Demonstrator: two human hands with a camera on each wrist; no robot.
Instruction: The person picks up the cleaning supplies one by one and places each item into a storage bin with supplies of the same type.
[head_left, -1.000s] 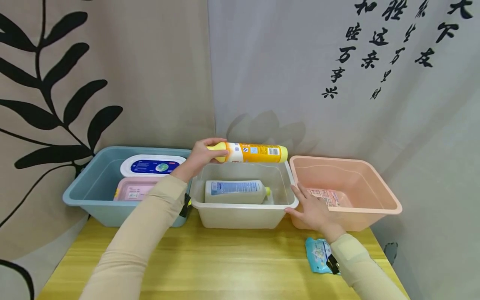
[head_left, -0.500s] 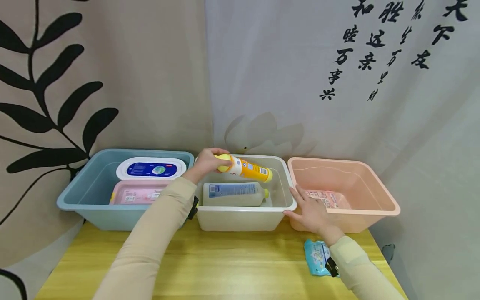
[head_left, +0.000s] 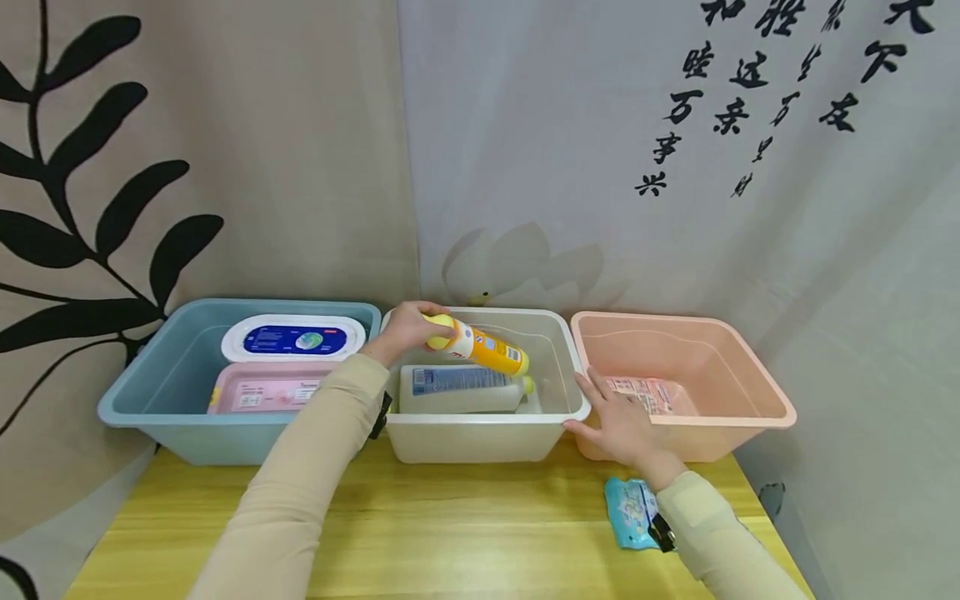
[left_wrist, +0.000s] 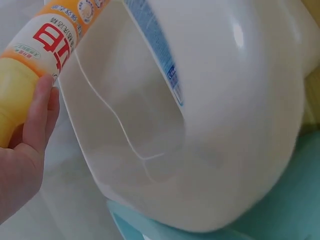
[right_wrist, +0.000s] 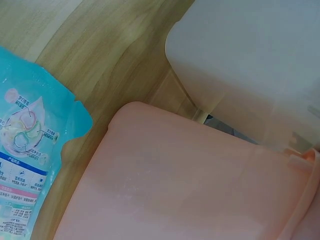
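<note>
My left hand (head_left: 408, 327) grips a yellow-and-orange detergent bottle (head_left: 489, 348) round its yellow end. The bottle slants down to the right in the opening of the white bin (head_left: 465, 442). In the left wrist view, red characters show on the label of this bottle (left_wrist: 55, 42), and the thumb and fingers lie round its yellow end. Below it, a pale bottle (head_left: 453, 392) with a blue label and yellow cap lies in the white bin. With fingers spread, my right hand (head_left: 618, 421) rests on the neighbouring rims of the white bin and pink bin (head_left: 720, 437).
A blue bin (head_left: 187, 437) at left holds a white pack (head_left: 292, 336) and a pink pack (head_left: 262, 387). A pink printed packet (head_left: 645, 396) lies in the pink bin. On the wooden table (head_left: 450, 533), a turquoise pouch (head_left: 628, 510) lies by my right wrist.
My left hand has lowered the detergent bottle from above the white bin into its opening, tipping the far end down. The right hand keeps its place on the rims.
</note>
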